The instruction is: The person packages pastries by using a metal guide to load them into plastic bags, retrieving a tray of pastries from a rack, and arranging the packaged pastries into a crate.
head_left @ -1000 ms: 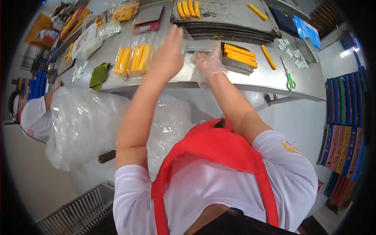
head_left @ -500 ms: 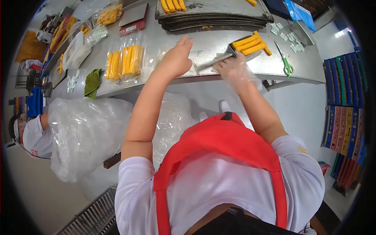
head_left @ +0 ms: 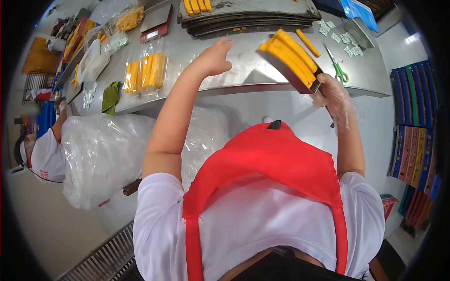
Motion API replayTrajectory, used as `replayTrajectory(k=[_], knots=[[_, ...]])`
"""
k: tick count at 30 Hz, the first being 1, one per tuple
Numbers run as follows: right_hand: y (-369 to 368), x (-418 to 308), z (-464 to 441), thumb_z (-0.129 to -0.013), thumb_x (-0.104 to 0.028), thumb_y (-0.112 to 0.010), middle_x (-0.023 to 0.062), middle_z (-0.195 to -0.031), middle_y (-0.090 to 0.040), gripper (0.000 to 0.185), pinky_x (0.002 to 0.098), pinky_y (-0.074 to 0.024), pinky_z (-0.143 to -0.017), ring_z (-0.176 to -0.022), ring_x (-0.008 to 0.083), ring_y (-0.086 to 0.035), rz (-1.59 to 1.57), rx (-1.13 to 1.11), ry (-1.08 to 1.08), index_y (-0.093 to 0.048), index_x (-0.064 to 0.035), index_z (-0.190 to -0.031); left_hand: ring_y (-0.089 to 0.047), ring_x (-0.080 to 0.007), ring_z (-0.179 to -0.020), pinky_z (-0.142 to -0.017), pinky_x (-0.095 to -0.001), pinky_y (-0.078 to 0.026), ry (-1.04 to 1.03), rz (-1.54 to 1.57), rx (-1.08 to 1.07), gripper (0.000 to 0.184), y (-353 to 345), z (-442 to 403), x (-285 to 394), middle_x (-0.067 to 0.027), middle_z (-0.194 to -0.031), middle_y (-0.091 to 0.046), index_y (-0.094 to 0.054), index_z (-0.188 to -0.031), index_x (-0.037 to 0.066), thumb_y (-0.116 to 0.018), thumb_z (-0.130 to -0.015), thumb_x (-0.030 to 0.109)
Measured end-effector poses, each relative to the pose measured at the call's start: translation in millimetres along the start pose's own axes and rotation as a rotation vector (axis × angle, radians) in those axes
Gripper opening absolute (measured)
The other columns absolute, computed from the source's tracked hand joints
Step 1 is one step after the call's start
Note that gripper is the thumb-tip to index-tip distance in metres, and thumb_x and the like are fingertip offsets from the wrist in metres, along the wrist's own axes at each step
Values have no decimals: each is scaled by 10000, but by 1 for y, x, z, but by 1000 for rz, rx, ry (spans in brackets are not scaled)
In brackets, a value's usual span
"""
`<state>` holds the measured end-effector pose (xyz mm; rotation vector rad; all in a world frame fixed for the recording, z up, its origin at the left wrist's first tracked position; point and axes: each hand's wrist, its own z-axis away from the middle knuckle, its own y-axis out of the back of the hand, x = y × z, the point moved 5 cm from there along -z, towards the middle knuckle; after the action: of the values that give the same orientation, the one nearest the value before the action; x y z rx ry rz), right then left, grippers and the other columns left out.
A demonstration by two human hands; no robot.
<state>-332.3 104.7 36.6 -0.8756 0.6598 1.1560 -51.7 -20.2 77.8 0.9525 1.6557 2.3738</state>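
My right hand (head_left: 333, 96), in a clear plastic glove, is closed on the near end of a metal scoop (head_left: 308, 87). Several yellow sticks (head_left: 288, 54) lie side by side in the scoop, which is raised and tilted over the table's front edge. My left hand (head_left: 216, 57) is bare and hovers over the tabletop with fingers stretched out and thumb apart, holding nothing. One loose yellow stick (head_left: 308, 43) rests on the table beyond the scoop. Left of my left hand lie clear bags of yellow sticks (head_left: 152, 70).
Dark stacked baking trays (head_left: 253, 24) stand at the back of the steel table (head_left: 201, 86). Green-handled scissors (head_left: 341, 75) and small white sachets (head_left: 351, 50) lie at right. A scale (head_left: 157, 32), a green cloth (head_left: 110, 97) and a big plastic sack (head_left: 105, 154) are left, near another person (head_left: 44, 154).
My right hand has moved right and lifted the loaded scoop off the table, turning it. One yellow stick stays behind on the table. My left hand has barely moved.
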Motion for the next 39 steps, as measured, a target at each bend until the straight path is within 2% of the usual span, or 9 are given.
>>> replayTrajectory(k=[9, 15, 18, 22, 25, 27, 29, 31, 39], knots=[[14, 3, -34, -768, -391, -619, 74, -753, -564, 444, 238, -381, -495, -608, 112, -495, 292, -235, -48, -591, 24, -925, -276, -319, -1281, -1025, -318, -280, -41, 104, -14, 690, -10, -16, 27, -218, -1377, -280, -353, -1298, -1, -532, -634, 65], [10, -24, -34, -776, -482, -570, 2, -563, -466, 472, 234, -258, -428, -475, 71, -359, 520, -151, -86, -577, -12, -741, -483, -376, -1091, -924, -397, -398, -26, -107, -11, 574, -39, -26, 89, -254, -1357, -277, -354, -1260, -50, -468, -699, -6], [1, -25, -47, -759, -467, -599, 31, -683, -569, 474, 310, -401, -508, -555, 139, -491, 727, -235, -162, -607, -1, -844, -469, -388, -1094, -932, -421, -385, -27, -93, 69, 522, -74, -36, 121, -251, -1351, -285, -374, -1234, -55, -453, -719, -28], [-42, -18, -40, -747, -423, -652, 94, -1181, -496, 615, 358, -391, -916, -1099, 196, -480, -15, -428, 12, -438, -63, -1198, -447, -384, -1115, -943, -411, -373, -229, 52, 105, 552, -83, -44, 148, -245, -1335, -317, -355, -1256, -33, -465, -716, -21], [-40, 11, -104, -732, -428, -659, 86, -1126, -536, 588, 356, -413, -884, -1050, 199, -517, -18, -594, 48, -474, -69, -1160, -375, -394, -1183, -964, -380, -357, -307, 299, 148, 608, -72, -37, 123, -231, -1336, -322, -323, -1307, 37, -519, -731, 37], [-52, 1, -131, -715, -423, -658, 89, -1077, -563, 541, 339, -436, -836, -979, 202, -550, 153, -658, 14, -529, -58, -1093, -310, -387, -1237, -1001, -407, -302, -389, 382, 126, 718, -55, -20, 104, -206, -1361, -290, -290, -1346, 109, -618, -707, 134], [-63, -2, -157, -713, -429, -624, 110, -1014, -586, 481, 306, -452, -774, -914, 195, -573, 1005, -629, 58, -588, -41, -995, -242, -360, -1283, -1036, -445, -219, -163, -117, 198, 855, -41, -8, 67, -201, -1380, -254, -252, -1370, 165, -701, -645, 227], [-73, 13, -174, -731, -465, -549, 134, -978, -593, 488, 304, -452, -741, -865, 207, -579, 768, -567, 116, -623, -28, -935, -263, -344, -1271, -1025, -458, -218, -76, -224, 181, 888, -49, -6, 21, -198, -1349, -293, -243, -1374, 170, -713, -623, 240], [-99, -35, -147, -690, -666, -494, 177, -1150, -524, 674, 461, -405, -838, -1101, 304, -469, 1661, 18, 422, -622, -90, -1016, -403, -304, -1109, -915, -437, -300, 96, -120, 329, 955, -51, -3, -36, -155, -1150, -439, -234, -1377, 146, -734, -574, 280]])
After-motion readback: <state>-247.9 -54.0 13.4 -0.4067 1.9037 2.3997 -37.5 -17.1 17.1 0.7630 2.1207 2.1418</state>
